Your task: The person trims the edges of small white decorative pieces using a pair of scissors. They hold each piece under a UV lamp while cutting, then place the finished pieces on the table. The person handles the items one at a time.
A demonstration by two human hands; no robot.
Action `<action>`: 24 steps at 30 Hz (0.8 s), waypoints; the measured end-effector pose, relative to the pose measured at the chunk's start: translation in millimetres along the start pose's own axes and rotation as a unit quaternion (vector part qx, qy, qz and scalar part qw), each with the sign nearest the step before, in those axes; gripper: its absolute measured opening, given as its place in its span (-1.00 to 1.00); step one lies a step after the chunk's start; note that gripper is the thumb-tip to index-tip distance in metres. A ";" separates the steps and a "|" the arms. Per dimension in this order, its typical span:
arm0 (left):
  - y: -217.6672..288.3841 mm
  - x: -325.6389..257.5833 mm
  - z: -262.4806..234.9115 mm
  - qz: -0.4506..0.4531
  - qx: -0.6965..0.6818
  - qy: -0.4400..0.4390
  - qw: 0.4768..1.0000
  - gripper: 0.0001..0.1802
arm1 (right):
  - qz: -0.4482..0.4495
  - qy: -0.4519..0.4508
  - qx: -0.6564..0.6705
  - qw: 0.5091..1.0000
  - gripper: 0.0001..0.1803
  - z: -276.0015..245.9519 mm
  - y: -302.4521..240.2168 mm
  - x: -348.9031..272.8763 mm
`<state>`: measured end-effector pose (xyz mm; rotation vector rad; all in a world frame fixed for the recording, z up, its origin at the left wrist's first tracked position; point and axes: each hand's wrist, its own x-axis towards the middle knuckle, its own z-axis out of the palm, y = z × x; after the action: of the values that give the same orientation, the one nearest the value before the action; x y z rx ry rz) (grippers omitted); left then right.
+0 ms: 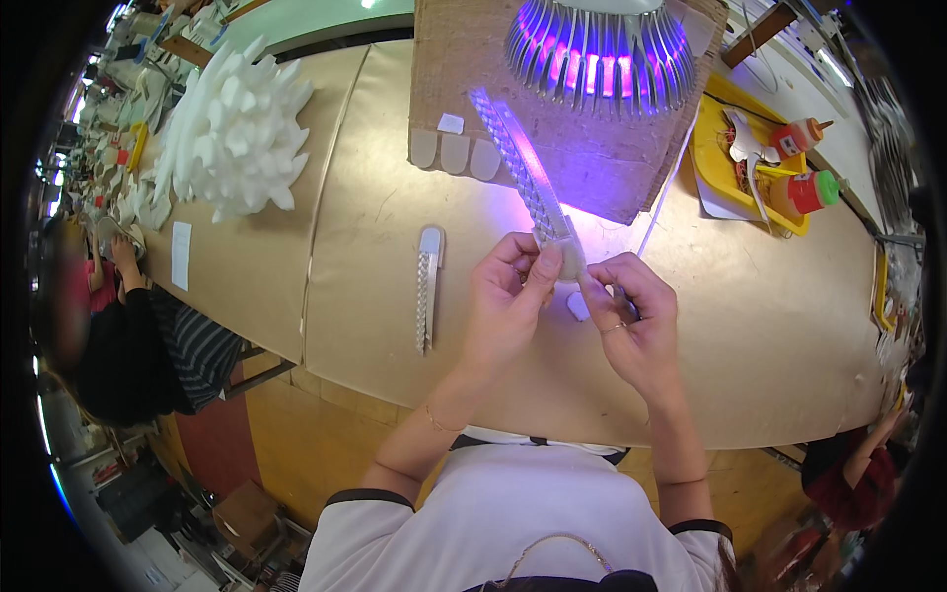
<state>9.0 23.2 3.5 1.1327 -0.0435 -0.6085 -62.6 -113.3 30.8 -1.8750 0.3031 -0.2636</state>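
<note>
A braided strap (528, 178) slants up and away from my hands, its far part lit purple. My left hand (513, 296) is closed on its near end, thumb over the pale rounded tab (569, 260). With fingers curled, my right hand (636, 321) pinches the right edge of that tab; its fingertips are partly hidden. Beneath the hands a small white piece (578, 306) lies on the table. Left of my left hand, a second braided strap (423, 301) rests lengthwise, a pale rounded tab (431, 240) at its far end.
A finned metal lamp (602, 64) glows purple over a cardboard sheet (454, 59); several pale tabs (455, 153) lie along its edge. At right, a yellow tray (725, 163) holds bottles (804, 192). White spiky pieces (237, 133) are heaped at left. Another person (148, 335) sits at far left.
</note>
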 end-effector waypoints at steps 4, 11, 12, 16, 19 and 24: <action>-12.0 23.7 -3.7 0.020 0.083 0.042 0.995 -0.74 | -0.091 0.057 -0.139 0.984 -0.76 7.3 19.7 15.7; -17.2 44.0 -6.7 0.068 0.137 0.078 0.985 -0.77 | -0.204 0.085 -0.335 0.916 -0.58 18.4 48.4 41.6; -18.1 42.3 -8.2 0.044 0.143 0.079 0.986 -0.78 | -0.211 0.080 -0.338 0.914 -0.59 20.6 51.9 40.6; -21.0 38.4 -12.6 0.080 0.222 0.062 0.970 -0.79 | -0.252 0.117 -0.376 0.884 -0.66 30.3 62.9 34.2; -19.0 39.3 -16.1 0.017 0.230 0.062 0.971 -0.77 | -0.258 0.116 -0.382 0.880 -0.69 33.0 67.1 33.0; -19.6 45.7 -16.0 0.014 0.176 0.071 0.982 -0.73 | -0.237 0.096 -0.358 0.898 -0.65 34.6 68.7 34.0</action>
<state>44.1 9.3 -32.6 1.5132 -0.0450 -0.5054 -24.5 -114.9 -44.2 -2.6528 0.0623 -0.7518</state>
